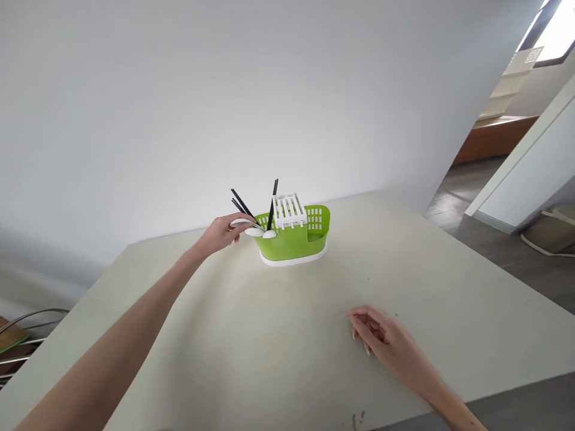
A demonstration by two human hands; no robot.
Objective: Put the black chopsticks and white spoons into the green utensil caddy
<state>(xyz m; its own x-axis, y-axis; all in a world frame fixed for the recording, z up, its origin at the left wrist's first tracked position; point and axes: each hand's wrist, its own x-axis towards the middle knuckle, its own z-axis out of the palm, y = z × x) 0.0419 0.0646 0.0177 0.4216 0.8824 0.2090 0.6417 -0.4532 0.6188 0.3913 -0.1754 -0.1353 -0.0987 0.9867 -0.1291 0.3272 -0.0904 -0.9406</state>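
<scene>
A green utensil caddy (287,244) on a white base stands on the table near the wall. Black chopsticks (242,202) lean out of its left part, and another black pair (272,203) rises beside the white slatted rack (290,209). At the caddy's left end, my left hand (221,233) pinches a white spoon (240,222). Two more white spoons, one just below it (254,231) and one at the front rim (270,234), sit with their bowls over the edge. Close to the table's front, my right hand (375,334) is loosely closed with nothing visible in it.
The pale table (287,335) backs onto a white wall (251,108). A wire rack (22,353) stands low at the left beyond the table edge. On the right are grey floor (462,179) and a wall end (521,161).
</scene>
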